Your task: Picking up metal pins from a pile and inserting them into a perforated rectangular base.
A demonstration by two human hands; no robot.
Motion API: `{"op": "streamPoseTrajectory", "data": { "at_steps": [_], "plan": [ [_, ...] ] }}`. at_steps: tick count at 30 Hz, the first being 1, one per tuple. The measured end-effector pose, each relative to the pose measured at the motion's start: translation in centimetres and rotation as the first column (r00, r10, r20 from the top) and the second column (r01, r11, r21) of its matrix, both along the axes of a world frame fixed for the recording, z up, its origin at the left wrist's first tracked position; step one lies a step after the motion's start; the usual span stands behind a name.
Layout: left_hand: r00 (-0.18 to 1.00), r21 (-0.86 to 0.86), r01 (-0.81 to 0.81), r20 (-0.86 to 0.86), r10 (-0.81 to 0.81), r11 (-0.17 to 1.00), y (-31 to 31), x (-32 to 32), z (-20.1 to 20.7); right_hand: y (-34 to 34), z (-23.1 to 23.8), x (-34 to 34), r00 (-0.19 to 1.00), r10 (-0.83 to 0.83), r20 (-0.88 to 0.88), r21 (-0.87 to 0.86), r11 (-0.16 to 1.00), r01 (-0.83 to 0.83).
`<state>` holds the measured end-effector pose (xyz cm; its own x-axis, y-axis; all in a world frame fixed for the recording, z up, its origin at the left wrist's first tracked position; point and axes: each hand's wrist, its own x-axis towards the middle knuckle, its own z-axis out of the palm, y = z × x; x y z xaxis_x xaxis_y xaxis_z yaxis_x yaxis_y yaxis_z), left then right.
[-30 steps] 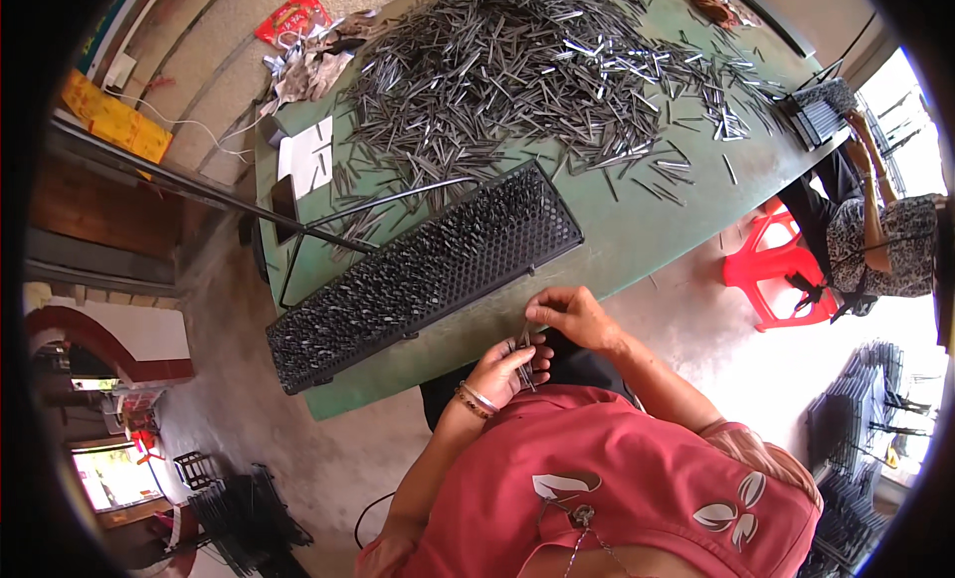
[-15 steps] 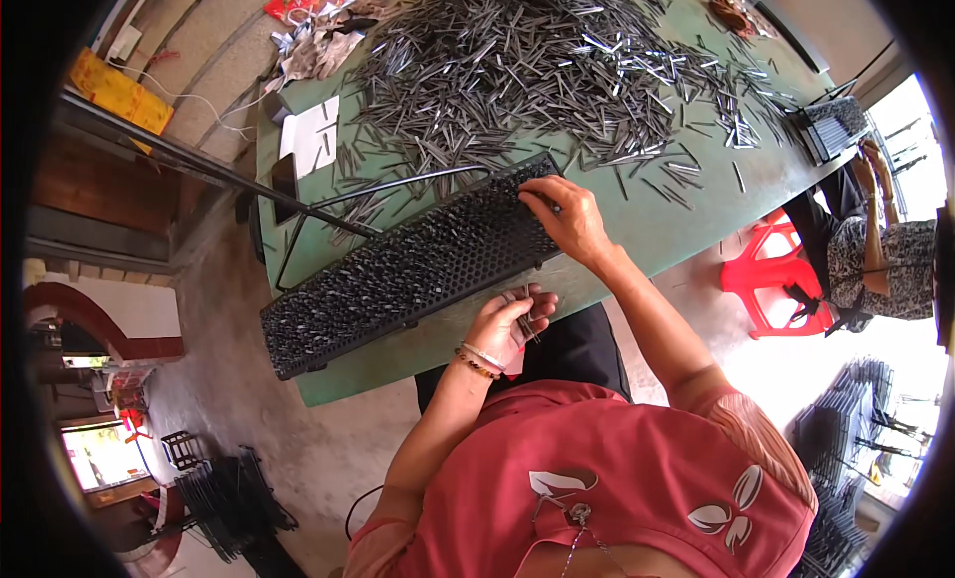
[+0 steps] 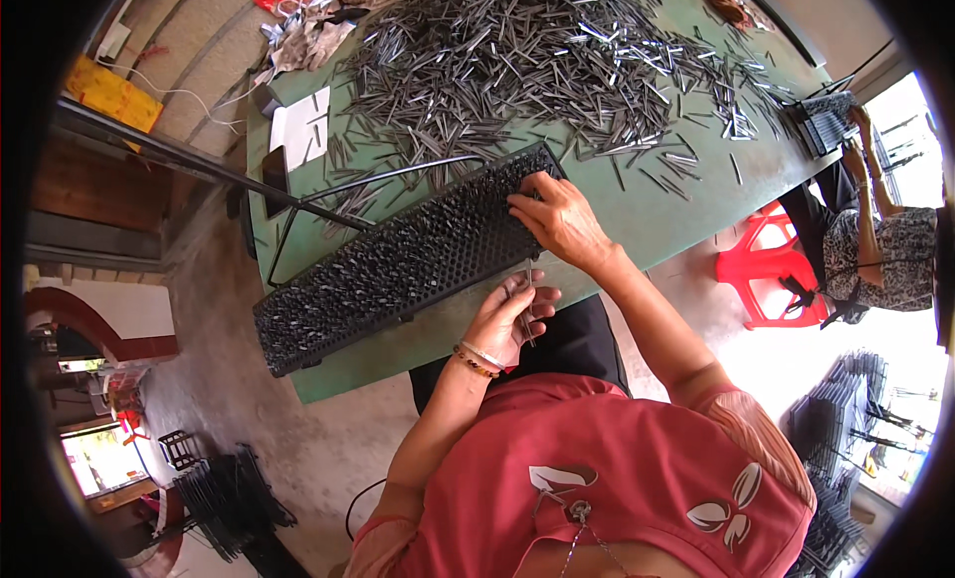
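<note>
A long black perforated rack [image 3: 468, 262] lies slantwise along the near edge of the green table. Short dark strips crowd its left and middle stretches, while bare holes show along part of its right stretch and near edge. My right hand [image 3: 565, 220] is over the rack's right end, its fingers pinched together at the surface; whatever is between the fingertips is hidden. Just below the near edge, my left hand [image 3: 509, 317] is palm up, with a few thin dark strips [image 3: 529, 329] held between thumb and curled fingers.
Loose strips [image 3: 517, 71] form a large pile on the green table [image 3: 686, 225]. A black metal rod frame [image 3: 388, 178] stands behind the rack. White paper [image 3: 298, 130] lies at left. Across at right, a co-worker handles another rack [image 3: 826, 125] beside a red stool [image 3: 761, 275].
My right hand has shifted slightly left and nearer on the rack. The strips in my left hand now point more upright. The whole view has moved a little.
</note>
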<state>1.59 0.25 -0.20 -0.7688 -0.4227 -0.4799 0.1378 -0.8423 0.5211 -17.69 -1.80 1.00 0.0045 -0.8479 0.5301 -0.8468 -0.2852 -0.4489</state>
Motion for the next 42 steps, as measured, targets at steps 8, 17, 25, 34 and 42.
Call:
{"op": "streamPoseTrajectory", "data": {
  "at_steps": [8,17,25,34,42],
  "plan": [
    [0.999,-0.157,-0.043,0.006,0.045,0.987,0.1,-1.1,0.9,4.1,1.5,0.1,0.766,0.038,0.642,0.356,0.87,-0.342],
    [1.0,0.021,-0.005,-0.022,0.005,1.0,0.0,-1.9,0.4,2.1,2.6,-5.4,0.788,-0.233,0.57,0.164,0.972,0.169],
    [0.997,0.061,0.07,-0.043,-0.068,0.996,0.2,-2.2,0.8,-1.6,-0.3,-7.2,0.963,-0.093,0.253,-0.128,0.983,0.128],
    [0.993,0.066,0.081,-0.096,-0.074,0.995,-0.1,-2.2,0.7,-1.2,-1.7,-6.2,0.993,-0.038,0.112,-0.081,0.996,0.047],
    [0.999,-0.165,0.042,-0.012,-0.045,0.985,-0.5,-2.6,2.5,-0.6,-2.3,-5.9,0.985,-0.073,0.157,-0.01,0.997,0.075]
  ]
}}
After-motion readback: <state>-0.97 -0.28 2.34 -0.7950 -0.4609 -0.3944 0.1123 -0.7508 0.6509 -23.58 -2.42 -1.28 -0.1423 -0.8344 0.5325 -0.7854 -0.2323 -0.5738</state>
